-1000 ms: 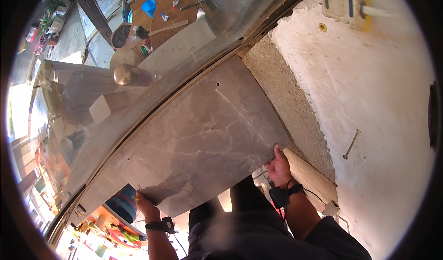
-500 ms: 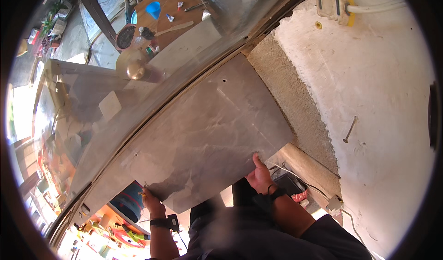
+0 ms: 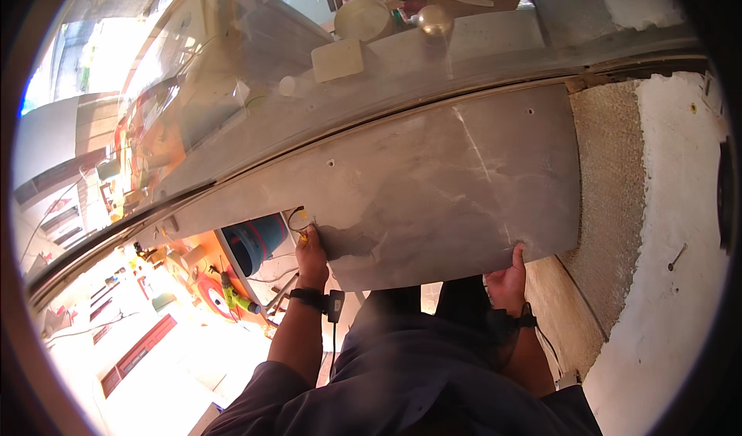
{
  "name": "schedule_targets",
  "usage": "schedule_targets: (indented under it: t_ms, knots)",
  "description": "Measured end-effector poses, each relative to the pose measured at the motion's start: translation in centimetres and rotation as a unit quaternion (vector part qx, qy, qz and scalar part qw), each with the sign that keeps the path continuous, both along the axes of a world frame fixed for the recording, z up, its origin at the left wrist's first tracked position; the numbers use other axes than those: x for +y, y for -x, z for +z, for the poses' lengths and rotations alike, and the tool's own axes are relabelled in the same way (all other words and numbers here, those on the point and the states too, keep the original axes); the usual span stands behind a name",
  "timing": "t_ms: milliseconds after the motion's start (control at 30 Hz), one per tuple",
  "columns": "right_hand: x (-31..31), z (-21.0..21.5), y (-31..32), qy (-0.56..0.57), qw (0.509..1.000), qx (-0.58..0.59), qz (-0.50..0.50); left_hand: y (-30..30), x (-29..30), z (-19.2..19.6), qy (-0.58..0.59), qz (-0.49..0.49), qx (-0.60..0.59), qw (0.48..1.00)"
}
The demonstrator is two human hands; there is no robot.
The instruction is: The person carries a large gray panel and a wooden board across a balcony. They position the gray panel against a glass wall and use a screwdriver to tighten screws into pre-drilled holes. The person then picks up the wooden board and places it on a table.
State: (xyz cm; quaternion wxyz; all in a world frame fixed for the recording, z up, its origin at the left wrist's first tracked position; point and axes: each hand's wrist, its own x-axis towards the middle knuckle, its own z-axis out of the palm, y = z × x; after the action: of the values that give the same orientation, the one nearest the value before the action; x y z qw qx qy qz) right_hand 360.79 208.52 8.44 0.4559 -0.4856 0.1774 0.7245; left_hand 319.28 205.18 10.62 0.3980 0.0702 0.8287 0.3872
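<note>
A wide grey-brown flat panel (image 3: 433, 181), smudged and with small holes in it, spans the space in front of me. My left hand (image 3: 312, 262) is closed on its near edge at the left corner, with the thumb up. Beside that thumb are a small yellow piece (image 3: 302, 237) and a thin dark loop that I cannot make out fully. My right hand (image 3: 506, 285) grips the near edge towards the right end, its thumb pressed on the top face. Under the panel, the fingers of both hands are mostly hidden.
Beyond the panel runs a glass pane with a dark frame (image 3: 386, 127); a gold ball (image 3: 435, 20) shows through it. At right is a rough strip (image 3: 610, 173) beside a white wall (image 3: 680, 204) with a nail (image 3: 677, 257). A dark blue bucket (image 3: 259, 243) stands lower left.
The view has swung, so the panel lies flatter across it and the things behind the glass sit further right. Both hands keep their hold on the near edge.
</note>
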Motion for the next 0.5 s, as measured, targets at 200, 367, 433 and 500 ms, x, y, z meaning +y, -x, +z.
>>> schedule_targets:
  t_ms: [200, 367, 433, 500]
  knots:
    - [1.0, 1.2, 0.7, 0.036, 0.999, -0.037, 0.007, 0.0, -0.3, 0.1, 0.028, -0.022, 0.010, 0.999]
    - [1.5, 2.1, 1.5, 0.017, 0.999, -0.025, 0.016, 0.3, -0.9, -0.7, -0.019, 0.000, -0.014, 1.000]
    - [1.6, 2.1, 1.1, 0.024, 0.999, -0.018, 0.012, 0.6, -1.2, -0.8, -0.027, -0.002, -0.033, 0.999]
    - [1.5, 1.8, 1.2, 0.019, 1.000, -0.015, 0.009, 1.0, -1.5, -0.8, -0.017, -0.023, -0.053, 0.998]
